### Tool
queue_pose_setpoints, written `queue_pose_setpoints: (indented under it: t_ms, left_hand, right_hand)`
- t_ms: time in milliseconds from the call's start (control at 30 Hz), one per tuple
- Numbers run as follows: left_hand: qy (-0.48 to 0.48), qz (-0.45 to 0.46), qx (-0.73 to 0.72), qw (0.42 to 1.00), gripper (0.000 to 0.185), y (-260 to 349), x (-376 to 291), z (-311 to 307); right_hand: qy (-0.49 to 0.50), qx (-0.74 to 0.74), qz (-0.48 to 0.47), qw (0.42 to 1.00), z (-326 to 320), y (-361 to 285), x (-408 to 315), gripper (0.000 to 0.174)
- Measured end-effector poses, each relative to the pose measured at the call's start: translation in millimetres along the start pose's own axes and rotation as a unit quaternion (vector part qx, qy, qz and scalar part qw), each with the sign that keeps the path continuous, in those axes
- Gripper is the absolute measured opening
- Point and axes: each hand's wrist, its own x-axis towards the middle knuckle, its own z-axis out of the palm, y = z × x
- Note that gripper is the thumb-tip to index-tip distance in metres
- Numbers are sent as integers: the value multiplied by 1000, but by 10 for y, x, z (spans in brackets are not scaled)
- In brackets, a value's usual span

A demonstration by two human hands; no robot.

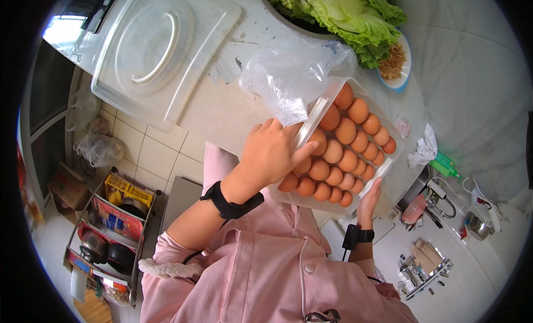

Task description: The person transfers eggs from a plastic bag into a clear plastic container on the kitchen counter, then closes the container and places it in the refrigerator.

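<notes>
Between my two hands is a clear plastic egg box (395,169) with white side handles, tilted and filled with several rows of brown eggs (345,130). My left hand (270,150) grips its left handle, the thumb lying over the near rim by the eggs. On the opposite side my right hand (368,200) holds the box at the other white handle; part of that hand is hidden behind it. A crumpled clear plastic bag (287,77) lies on the counter against the box's far left corner. Left of the bag rests a translucent plastic lid (204,73) with a white handle.
Lettuce (354,19) lies over a dark bowl at the back, beside a small dish of brown shreds (392,62). A white cloth (424,148), a green bottle (445,164) and a sink (412,189) are at right. A rack with pots (93,244) stands on the floor at lower left.
</notes>
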Motion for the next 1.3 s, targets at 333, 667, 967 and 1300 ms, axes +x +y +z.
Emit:
queue_pose_setpoints:
  t_ms: [333,667,967,1300]
  left_hand:
    - [45,-13,-75,996,59,21,-86,43]
    - [-29,-100,-315,943,80,-300,-457,-22]
    - [-67,-100,-380,917,85,-480,-708,98]
    - [-153,-253,-499,814,85,-643,-1049,152]
  right_hand:
    - [-165,-369,-496,769,874,-1782,-543,53]
    - [-249,-397,-578,668,1411,-2355,-488,62]
    - [-284,-348,-595,667,1404,-2357,-372,56]
    - [-319,-356,-708,520,1575,-2581,-78,33]
